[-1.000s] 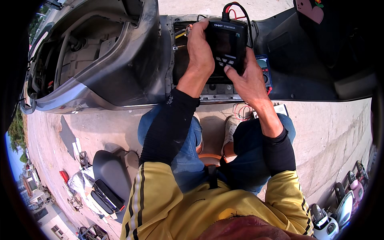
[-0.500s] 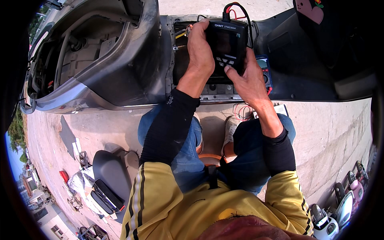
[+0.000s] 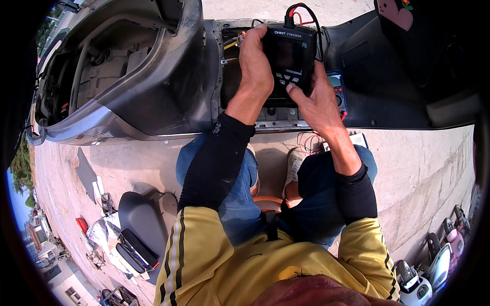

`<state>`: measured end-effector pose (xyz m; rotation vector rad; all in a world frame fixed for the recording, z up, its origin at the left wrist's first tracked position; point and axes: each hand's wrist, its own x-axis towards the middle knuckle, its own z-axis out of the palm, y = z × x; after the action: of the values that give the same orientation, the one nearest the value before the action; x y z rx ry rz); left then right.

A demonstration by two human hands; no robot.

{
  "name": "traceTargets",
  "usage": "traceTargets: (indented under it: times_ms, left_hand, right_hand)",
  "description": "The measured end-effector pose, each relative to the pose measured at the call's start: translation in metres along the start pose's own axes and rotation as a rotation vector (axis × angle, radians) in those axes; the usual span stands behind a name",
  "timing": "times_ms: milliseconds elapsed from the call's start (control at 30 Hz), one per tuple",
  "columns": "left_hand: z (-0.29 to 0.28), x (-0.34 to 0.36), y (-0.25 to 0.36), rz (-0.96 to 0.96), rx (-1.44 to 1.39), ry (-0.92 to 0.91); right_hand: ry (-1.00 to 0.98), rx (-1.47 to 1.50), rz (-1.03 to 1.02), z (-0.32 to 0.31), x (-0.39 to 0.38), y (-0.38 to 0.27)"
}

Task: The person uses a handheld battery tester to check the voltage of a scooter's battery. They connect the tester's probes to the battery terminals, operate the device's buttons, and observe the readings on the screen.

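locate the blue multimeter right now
In the head view, the blue multimeter sits right of the black handheld tester, partly hidden behind the right hand.

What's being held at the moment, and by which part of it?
A black handheld tester: the left hand grips its left side, the right hand its lower right side, thumb by the buttons.

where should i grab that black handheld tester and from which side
The black handheld tester is probably best held by its two side edges, coming from the near end: its body is boxy, a cable plug enters the far end, and the screen and buttons occupy the face.
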<state>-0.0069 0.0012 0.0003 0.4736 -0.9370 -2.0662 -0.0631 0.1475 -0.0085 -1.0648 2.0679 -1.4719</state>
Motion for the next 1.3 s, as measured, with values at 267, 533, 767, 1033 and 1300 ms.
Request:
traceTargets:
  times_ms: [267,533,767,1033,1300]
  left_hand:
    - [0.004,0.002,0.000,0.004,-0.013,0.047]
    - [0.000,0.000,0.001,0.008,-0.009,-0.028]
    - [-0.001,0.002,-0.001,0.013,-0.008,-0.011]
    - [0.001,0.002,0.002,-0.052,-0.042,-0.010]
    - [0.001,0.002,0.009,-0.156,0.038,-0.166]
  right_hand:
    - [-0.040,0.035,0.053,-0.001,0.000,-0.005]
    - [-0.037,0.032,0.055,-0.001,-0.001,-0.004]
    - [-0.035,0.021,0.069,-0.001,-0.001,-0.004]
    - [-0.072,0.270,-0.040,-0.002,0.003,0.003]
    - [-0.177,0.551,0.092,-0.011,0.007,0.000]
